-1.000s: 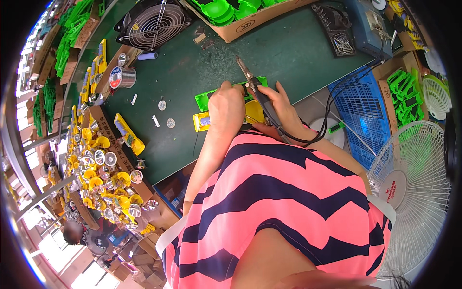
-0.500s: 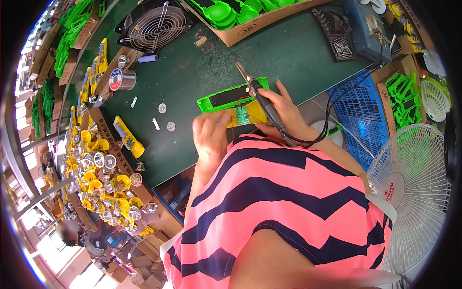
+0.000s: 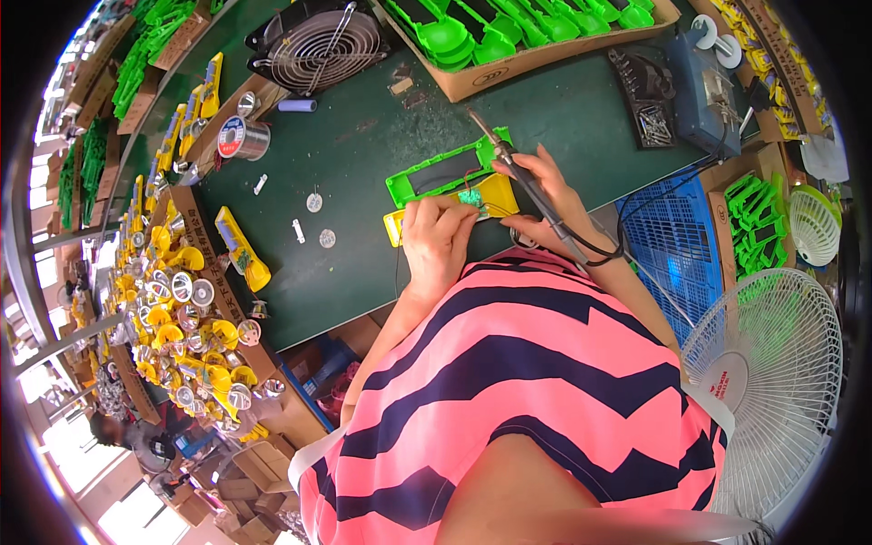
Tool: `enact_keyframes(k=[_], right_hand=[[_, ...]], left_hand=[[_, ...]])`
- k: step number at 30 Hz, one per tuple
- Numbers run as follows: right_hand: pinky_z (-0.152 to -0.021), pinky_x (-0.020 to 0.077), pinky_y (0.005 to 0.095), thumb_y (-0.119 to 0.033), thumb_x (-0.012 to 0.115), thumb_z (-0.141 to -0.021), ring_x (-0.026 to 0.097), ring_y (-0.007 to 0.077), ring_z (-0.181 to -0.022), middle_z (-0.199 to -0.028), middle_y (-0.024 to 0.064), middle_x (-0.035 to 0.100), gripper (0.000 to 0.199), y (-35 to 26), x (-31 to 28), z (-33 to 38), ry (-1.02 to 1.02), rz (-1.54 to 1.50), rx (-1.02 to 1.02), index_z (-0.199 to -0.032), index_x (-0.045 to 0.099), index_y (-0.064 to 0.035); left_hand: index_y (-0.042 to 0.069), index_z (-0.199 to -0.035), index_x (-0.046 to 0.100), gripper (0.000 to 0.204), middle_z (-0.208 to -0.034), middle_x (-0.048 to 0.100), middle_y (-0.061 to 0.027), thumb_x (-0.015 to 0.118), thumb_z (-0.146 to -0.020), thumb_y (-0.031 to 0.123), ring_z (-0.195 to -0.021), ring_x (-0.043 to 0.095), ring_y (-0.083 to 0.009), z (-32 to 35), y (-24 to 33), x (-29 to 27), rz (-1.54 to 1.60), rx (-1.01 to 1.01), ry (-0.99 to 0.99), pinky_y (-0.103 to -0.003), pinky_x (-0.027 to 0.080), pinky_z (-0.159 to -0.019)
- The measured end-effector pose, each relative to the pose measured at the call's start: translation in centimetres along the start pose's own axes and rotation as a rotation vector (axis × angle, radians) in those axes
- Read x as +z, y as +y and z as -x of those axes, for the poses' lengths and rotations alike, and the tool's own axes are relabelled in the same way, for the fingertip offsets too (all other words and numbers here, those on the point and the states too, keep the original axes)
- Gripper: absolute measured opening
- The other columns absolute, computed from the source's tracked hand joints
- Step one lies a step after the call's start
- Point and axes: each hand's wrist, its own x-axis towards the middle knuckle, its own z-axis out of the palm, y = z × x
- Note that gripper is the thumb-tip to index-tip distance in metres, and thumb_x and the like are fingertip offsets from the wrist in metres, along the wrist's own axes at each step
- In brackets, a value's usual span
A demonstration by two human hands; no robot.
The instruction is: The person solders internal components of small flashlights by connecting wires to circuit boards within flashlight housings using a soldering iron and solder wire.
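Since the earlier frame the left hand (image 3: 436,238) has slid right onto the yellow housing (image 3: 454,211), its grip pinched together on a small green circuit board (image 3: 470,196). The green housing (image 3: 442,173) lies just behind on the dark green counter (image 3: 363,136). The right hand (image 3: 545,195) is clamped on a soldering iron (image 3: 518,177)

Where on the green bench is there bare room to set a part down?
Bare green mat lies left of the left hand, between the yellow tool and green housing. More lies between housing and cardboard box. The yellow parts pile is crowded.
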Motion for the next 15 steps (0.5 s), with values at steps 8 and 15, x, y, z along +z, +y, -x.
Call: enact_keyframes(k=[8, 15], right_hand=[[-0.103, 0.0206, 0.0492, -0.013, 0.070, -0.068, 0.060, 0.0178, -0.064, -0.070, 0.0047, 0.062, 0.026, -1.8, -2.2, 3.8, 0.079, 0.330, -0.147, -0.089, 0.058, -0.0025], [-0.100, 0.0275, 0.0489, -0.001, 0.063, -0.070, 0.058, 0.0127, -0.065, -0.068, 0.0058, 0.059, 0.017, -0.4, 2.0, 5.7, 0.566, -0.371, 0.026, -0.086, 0.058, 0.0005]], left_hand=[[0.002, -0.070, 0.061, 0.010, -0.089, 0.050, -0.0091, 0.067, -0.063, -0.001, -0.079, 0.055, -0.0203, -0.4, 0.2, -1.4, 0.122, -0.351, -0.077, -0.027, 0.049, -0.067], [0.003, -0.066, 0.060, 0.009, -0.088, 0.052, -0.0083, 0.066, -0.061, 0.000, -0.079, 0.054, -0.0216, -0.7, 0.5, -1.1, 0.067, -0.324, -0.084, -0.029, 0.046, -0.068]])
